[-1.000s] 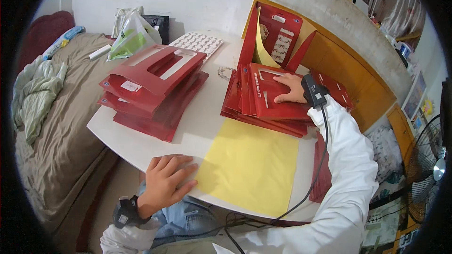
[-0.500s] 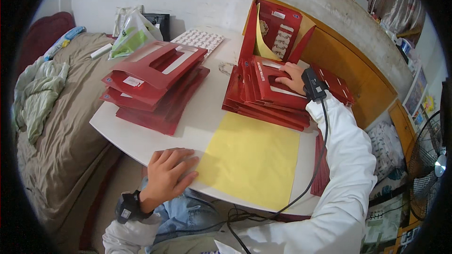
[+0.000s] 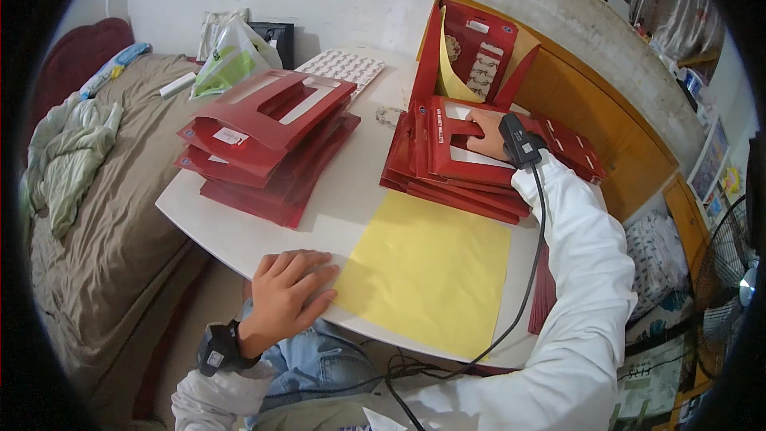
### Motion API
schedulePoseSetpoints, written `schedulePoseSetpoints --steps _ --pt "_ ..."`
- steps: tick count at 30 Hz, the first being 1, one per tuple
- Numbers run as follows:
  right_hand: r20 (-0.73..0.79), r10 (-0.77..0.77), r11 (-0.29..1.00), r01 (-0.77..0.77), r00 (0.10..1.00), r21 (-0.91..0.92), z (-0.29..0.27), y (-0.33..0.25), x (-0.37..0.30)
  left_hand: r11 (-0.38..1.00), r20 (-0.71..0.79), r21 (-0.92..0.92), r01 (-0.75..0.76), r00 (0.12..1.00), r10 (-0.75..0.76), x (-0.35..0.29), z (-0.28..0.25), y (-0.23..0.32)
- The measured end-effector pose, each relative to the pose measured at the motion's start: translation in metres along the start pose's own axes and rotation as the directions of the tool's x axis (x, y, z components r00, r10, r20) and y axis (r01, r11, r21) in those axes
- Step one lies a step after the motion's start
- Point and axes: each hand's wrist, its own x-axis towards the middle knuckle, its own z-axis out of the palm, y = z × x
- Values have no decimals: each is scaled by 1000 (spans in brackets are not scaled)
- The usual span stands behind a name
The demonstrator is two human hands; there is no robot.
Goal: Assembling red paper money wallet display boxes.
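Note:
My left hand [image 3: 289,295] rests flat at the table's near edge, its fingers stretched out beside the left edge of a yellow sheet [image 3: 431,271]. It holds nothing. My right hand [image 3: 488,137] grips a flat red cardboard sleeve [image 3: 467,164] with cut-out windows, on top of the right-hand stack of red sleeves [image 3: 479,201]. The thumb and fingers reach into the window, and their tips are partly hidden. Behind that stack, an upright red holder [image 3: 501,32] contains a yellow sheet and small patterned pieces.
Another stack of red sleeves [image 3: 263,144] stands at left on the white table [image 3: 331,211]. A patterned sheet [image 3: 343,65] and a green-and-white plastic bag [image 3: 235,60] lie behind. A black cable [image 3: 527,303] runs from my right wrist across the yellow sheet's corner. A fan [image 3: 722,303] stands at right.
My right hand's fingers have curled into the top sleeve's window, and that sleeve has turned slightly to lie straighter. My left hand stays in place. The whole view has shifted a little.

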Motion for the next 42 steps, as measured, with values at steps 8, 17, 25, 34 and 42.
schedulePoseSetpoints --steps 8,17,25,34,42 --pt "-10 -47 998 47 999 36 3 2 0 1000 8 -3 6 1000 -6 0 -1 0" --pt "60 -2 1000 1 998 13 0 1 -3 1000 0 14 8 1000 -8 -2 2 -1" --pt "212 -47 999 47 976 7 -23 4 5 1000 1 8 3 1000 -3 -1 2 -2" --pt "193 29 999 -31 981 7 -3 6 1 1000 -9 -8 2 1000 -2 -1 3 -2" --pt "45 -77 997 77 996 -11 26 10 -7 1000 -18 18 -11 1000 11 -1 2 -3"
